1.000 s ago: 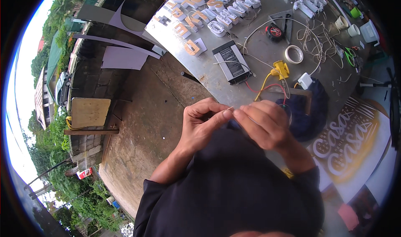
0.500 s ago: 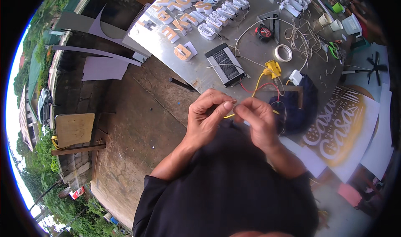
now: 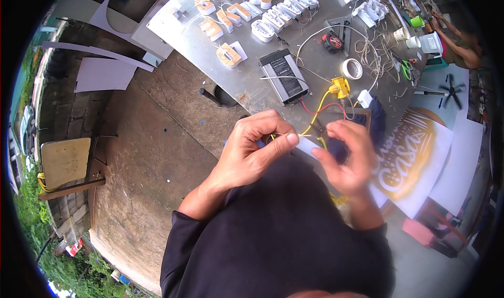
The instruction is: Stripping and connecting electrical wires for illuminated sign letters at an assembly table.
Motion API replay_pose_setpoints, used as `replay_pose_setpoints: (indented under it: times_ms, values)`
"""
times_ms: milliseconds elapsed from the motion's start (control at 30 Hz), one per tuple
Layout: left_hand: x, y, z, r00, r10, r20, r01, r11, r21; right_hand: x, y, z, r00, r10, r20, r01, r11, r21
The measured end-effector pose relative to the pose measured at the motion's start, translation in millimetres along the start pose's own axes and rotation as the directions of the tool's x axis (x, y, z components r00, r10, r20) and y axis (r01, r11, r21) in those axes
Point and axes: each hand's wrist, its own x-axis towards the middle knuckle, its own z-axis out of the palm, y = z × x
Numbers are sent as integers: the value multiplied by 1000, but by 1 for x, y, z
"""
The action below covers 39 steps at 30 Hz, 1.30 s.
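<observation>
My left hand (image 3: 262, 148) is closed in a pinch over the near edge of the metal table, holding a thin yellow wire (image 3: 305, 136) whose light-coloured end sticks out past the thumb. To its right, my right hand (image 3: 349, 153) has thumb and fingers spread, with nothing between them. Beyond both hands lies a silver and black power supply (image 3: 284, 77) with red and yellow leads near it. A yellow socket (image 3: 341, 88) and a white plug (image 3: 364, 98) rest close to the right hand.
White and tan channel letters (image 3: 229, 55) stand at the table's far left. A tape measure (image 3: 332, 41), tape roll (image 3: 352, 68), tangled cable (image 3: 373, 49) and green-handled scissors (image 3: 406, 70) lie beyond. Another person's arm (image 3: 457, 49) shows far right, above a printed sign sheet (image 3: 425, 188).
My right hand has let go of the wire and moved right, its fingers spreading. My left hand keeps its pinch. The whole view has shifted slightly.
</observation>
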Motion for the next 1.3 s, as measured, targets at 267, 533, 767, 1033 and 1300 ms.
replay_pose_setpoints:
  times_ms: [267, 533, 767, 1033, 1300]
  values:
    - [-2, 24, -25, 975, 34, 219, -41, 999, 24, 31, -31, -6, 688, -583, 432, 724, 585, -364]
    - [-10, 22, -43, 973, 88, 214, -105, 992, 70, 35, -34, 15, 662, -622, 418, 749, 560, -353]
    - [-11, 16, -45, 820, 558, 125, -509, 613, 605, 31, -31, 38, 936, -199, 291, 247, 959, -137]
    - [-18, 11, -54, 757, 606, 244, -573, 435, 695, 30, -24, 30, 520, 448, 727, -849, 361, 385]
    - [-24, 15, -65, 974, 155, 168, -153, 988, -28, 28, -45, 27, 642, -658, 392, 763, 499, -412]
